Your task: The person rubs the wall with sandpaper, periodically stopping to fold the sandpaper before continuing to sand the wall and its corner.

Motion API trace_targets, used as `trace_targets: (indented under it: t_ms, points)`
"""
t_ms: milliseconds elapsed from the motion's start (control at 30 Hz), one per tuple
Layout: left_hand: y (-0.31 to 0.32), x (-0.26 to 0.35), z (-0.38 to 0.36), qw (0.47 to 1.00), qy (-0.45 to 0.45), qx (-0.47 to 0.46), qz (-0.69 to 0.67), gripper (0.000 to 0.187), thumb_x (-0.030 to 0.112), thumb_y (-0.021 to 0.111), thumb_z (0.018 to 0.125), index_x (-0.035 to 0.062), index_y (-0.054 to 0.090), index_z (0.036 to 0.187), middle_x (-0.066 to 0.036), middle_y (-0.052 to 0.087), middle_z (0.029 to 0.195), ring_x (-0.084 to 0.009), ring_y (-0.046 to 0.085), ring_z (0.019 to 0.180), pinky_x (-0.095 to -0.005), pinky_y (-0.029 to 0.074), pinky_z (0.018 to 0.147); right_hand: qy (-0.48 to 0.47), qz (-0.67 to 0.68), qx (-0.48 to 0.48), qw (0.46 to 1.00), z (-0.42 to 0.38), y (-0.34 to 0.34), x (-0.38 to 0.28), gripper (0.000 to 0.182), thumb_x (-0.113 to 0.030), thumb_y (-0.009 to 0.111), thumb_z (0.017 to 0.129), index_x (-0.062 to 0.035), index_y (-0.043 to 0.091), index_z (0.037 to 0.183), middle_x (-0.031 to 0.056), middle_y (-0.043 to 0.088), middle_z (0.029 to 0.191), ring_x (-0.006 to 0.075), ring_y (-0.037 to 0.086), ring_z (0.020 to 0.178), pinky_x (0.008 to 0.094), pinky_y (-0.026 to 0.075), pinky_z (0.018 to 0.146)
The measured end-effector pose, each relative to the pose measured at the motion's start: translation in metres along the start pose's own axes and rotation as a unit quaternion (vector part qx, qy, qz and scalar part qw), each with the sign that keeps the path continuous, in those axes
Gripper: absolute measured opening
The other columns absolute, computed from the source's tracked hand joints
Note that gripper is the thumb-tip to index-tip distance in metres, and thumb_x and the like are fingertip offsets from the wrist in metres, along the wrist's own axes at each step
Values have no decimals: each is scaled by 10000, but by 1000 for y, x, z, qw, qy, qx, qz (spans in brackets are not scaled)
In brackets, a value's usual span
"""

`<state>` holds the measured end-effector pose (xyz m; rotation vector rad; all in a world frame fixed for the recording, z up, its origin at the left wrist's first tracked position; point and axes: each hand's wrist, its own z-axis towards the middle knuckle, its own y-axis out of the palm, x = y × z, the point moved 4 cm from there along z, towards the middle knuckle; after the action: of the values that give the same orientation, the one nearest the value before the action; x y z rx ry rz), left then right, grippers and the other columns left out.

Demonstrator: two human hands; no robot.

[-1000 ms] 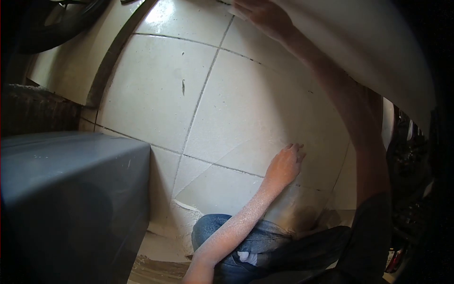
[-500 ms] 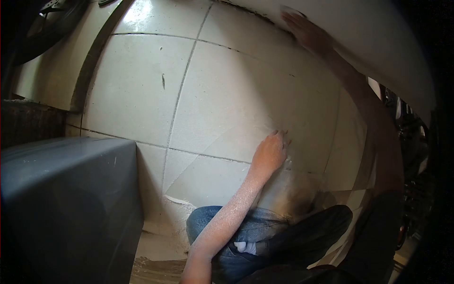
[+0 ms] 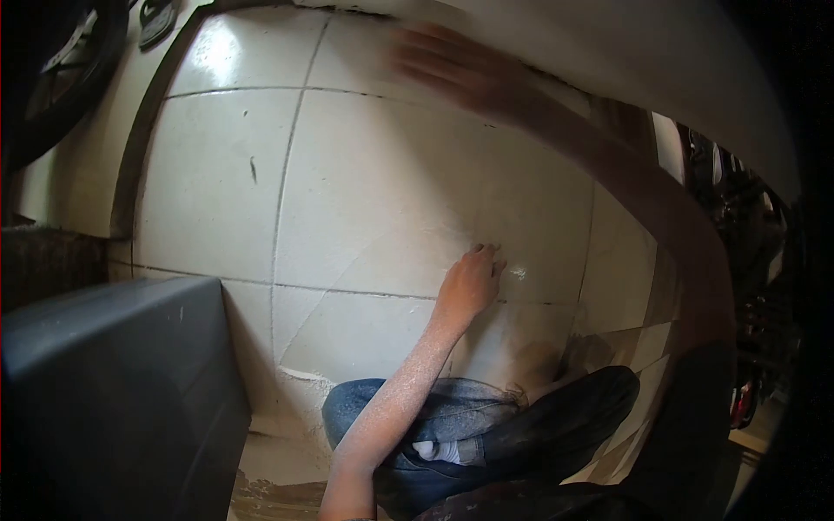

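My left hand [image 3: 469, 280] is on the pale tiled floor [image 3: 373, 191], its fingertips bent down and slightly apart, with nothing visible in them. My right hand [image 3: 443, 68] is blurred, stretched out flat over the far tiles below the overhanging pale surface, fingers extended and nothing seen in them. White dust coats my left forearm. A line of white powder [image 3: 304, 374] lies on the floor beside my knee. A small white patch [image 3: 519, 273] shows right of my left hand.
A grey box-like object [image 3: 113, 373] stands at the lower left. A wheel [image 3: 65, 87] and a sandal [image 3: 157, 22] are at the upper left. The overhanging pale surface [image 3: 608, 52] spans the upper right. My crossed legs in jeans [image 3: 469, 425] fill the lower middle.
My right hand has swept left over the far tiles. My left hand remains on the floor, and the view has shifted slightly.
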<state>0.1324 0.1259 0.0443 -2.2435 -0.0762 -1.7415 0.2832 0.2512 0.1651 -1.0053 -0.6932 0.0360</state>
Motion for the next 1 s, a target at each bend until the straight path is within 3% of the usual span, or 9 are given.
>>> trace_targets:
  t_ms: [200,433,467,500,667,700,833,900,1000]
  points:
    - [21,-16,-3,999,4,-32,30,310,168,553,875,10,572,1141,-215,604,1072,-385,594,952,-442,480,806,6,-205,-134,970,121,117,49,409,-125,517,871,6,497,1258,104,391,1385,212,328,1315,330,271,1115]
    - [21,-14,-3,998,-10,-46,29,311,158,550,882,11,569,1155,-207,633,1025,-374,608,936,-432,479,805,13,-132,-203,970,-76,71,90,520,-231,412,960,73,317,1371,163,172,1518,263,126,1416,360,120,1169]
    - [21,-14,-5,999,-9,-46,27,311,158,550,882,11,569,1155,-208,633,1025,-374,608,936,-432,479,805,-129,-360,-418,824,-96,26,82,580,-262,369,985,61,171,1425,131,135,1532,269,107,1419,369,88,1170]
    - [20,-14,-5,998,-4,-50,34,314,161,549,885,9,568,1158,-208,640,1002,-370,611,934,-430,480,802,-4,-151,-221,964,-133,6,90,460,-48,543,836,-40,496,1293,35,456,1371,160,430,1268,283,360,1081]
    - [19,-20,-6,996,-21,-75,49,325,173,548,891,0,565,1165,-206,650,973,-362,622,919,-423,485,793,180,-225,-443,849,-290,-91,89,460,-179,500,886,-60,449,1328,67,456,1349,187,380,1293,330,361,1043]
    - [19,-20,-5,995,-32,-78,47,326,177,548,893,5,565,1169,-203,651,973,-359,624,915,-421,487,789,377,-111,-359,847,-346,-119,101,405,-196,484,901,-105,494,1296,104,537,1229,222,483,1195,349,415,969]
    - [19,-7,-2,996,-11,-61,61,323,185,545,897,25,569,1177,-195,655,978,-350,633,894,-415,493,783,490,-149,-178,841,-450,-206,92,340,-209,427,940,-87,557,1230,179,661,978,359,641,899,416,512,816]
    - [25,-7,-3,995,-11,-83,59,323,189,543,897,31,568,1178,-194,655,984,-350,633,899,-415,493,785,755,-223,-172,593,-458,-219,87,390,-286,393,957,-48,553,1220,202,662,989,353,653,886,414,524,783]
    - [36,-7,-5,994,-2,-99,54,324,195,537,899,38,565,1181,-193,654,991,-352,631,908,-418,493,790,771,-155,71,613,-468,-149,98,364,-263,441,950,-43,513,1231,133,623,1048,256,616,890,368,506,782]
